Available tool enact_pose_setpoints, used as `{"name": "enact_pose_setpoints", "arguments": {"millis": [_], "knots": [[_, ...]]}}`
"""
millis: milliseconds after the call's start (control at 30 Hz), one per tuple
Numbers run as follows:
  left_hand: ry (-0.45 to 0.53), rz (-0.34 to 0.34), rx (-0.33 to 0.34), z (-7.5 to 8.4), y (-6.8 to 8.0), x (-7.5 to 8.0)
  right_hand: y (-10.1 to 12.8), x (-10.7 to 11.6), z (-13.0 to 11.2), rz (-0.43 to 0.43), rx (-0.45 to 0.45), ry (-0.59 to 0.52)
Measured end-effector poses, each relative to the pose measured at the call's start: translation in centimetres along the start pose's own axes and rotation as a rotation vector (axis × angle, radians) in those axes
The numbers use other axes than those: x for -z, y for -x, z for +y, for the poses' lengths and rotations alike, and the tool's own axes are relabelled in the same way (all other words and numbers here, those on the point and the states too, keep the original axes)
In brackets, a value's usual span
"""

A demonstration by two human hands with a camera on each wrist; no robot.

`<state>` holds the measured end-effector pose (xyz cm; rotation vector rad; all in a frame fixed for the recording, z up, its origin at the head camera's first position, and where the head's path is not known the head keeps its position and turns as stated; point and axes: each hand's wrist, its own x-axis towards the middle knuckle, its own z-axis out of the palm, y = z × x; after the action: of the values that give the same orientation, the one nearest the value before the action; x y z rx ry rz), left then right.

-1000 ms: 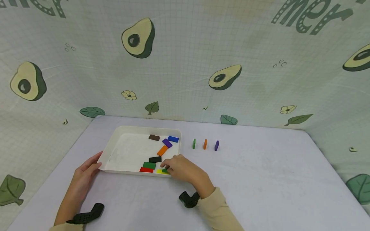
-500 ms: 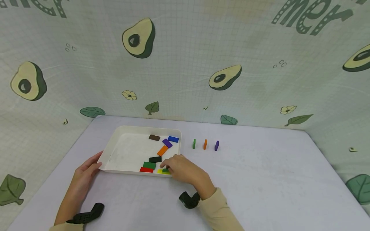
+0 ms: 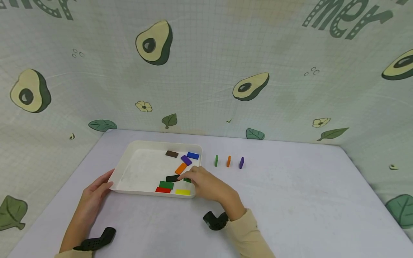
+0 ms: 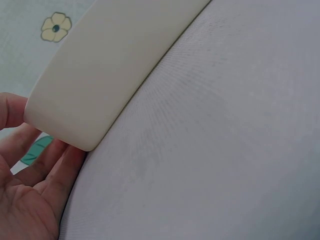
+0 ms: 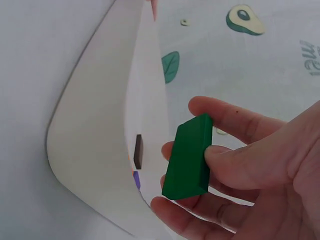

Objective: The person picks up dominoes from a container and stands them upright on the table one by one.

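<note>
Two hands were in view. Your right hand [image 3: 206, 184] sat over the near right corner of the white tray [image 3: 129, 157], grip closed on a green block [image 5: 189, 157] pinched between thumb and fingers. The wrist view showed it plainly: thumb on one face, fingers behind, block lifted clear of the tray floor. From the head view only a sliver of that block showed at your fingertips, just above the tray's right edge.

Your left hand [image 3: 93, 195] rested on the surface against the tray's near left corner, fingers straight and touching the outer wall, holding nothing. The left wrist view showed the rounded corner [image 4: 75, 125] pressed up to those fingers.

Inside the tray lay a brown block [image 3: 171, 154], a blue block [image 3: 193, 156] and a purple block [image 3: 186, 160] near the far right corner, an orange block [image 3: 181, 168] below them, a black block [image 3: 172, 178] just beside your right fingertips, then a second green block [image 3: 166, 185], a red block [image 3: 162, 190] and a yellow block [image 3: 182, 192] along the near wall.

Three more blocks stood upright in a row on the surface right of the tray, apart from one another: green [image 3: 216, 161], orange [image 3: 228, 161], purple [image 3: 241, 162]. An avocado-print cloth [image 3: 251, 86] hung behind the surface.
</note>
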<state>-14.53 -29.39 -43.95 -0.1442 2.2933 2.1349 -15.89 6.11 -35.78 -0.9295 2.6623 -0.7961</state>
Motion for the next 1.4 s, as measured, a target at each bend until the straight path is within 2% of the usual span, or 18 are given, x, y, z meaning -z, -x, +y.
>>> {"name": "enact_pose_setpoints", "arguments": {"millis": [233,533,733,967,1100,1400], "knots": [[-0.003,0.004,0.041,0.2,-0.2,0.1,0.6,1.1,0.7,0.077,0.003,-0.136],[0.044,-0.018,-0.015,0.1,0.0,0.1,1.6,2.7,2.1,0.201,0.024,-0.323],[0.061,-0.014,-0.014,0.2,0.0,0.1,2.4,3.9,3.0,0.272,0.058,-0.346],[0.038,-0.009,0.007,0.1,0.0,0.1,3.7,5.3,4.4,0.381,0.02,-0.423],[0.034,-0.003,0.015,0.2,-0.1,0.1,4.6,6.0,5.5,0.447,-0.005,-0.42],[0.065,-0.013,-0.009,0.1,0.0,0.1,6.1,7.0,7.5,0.541,-0.17,-0.393]]}}
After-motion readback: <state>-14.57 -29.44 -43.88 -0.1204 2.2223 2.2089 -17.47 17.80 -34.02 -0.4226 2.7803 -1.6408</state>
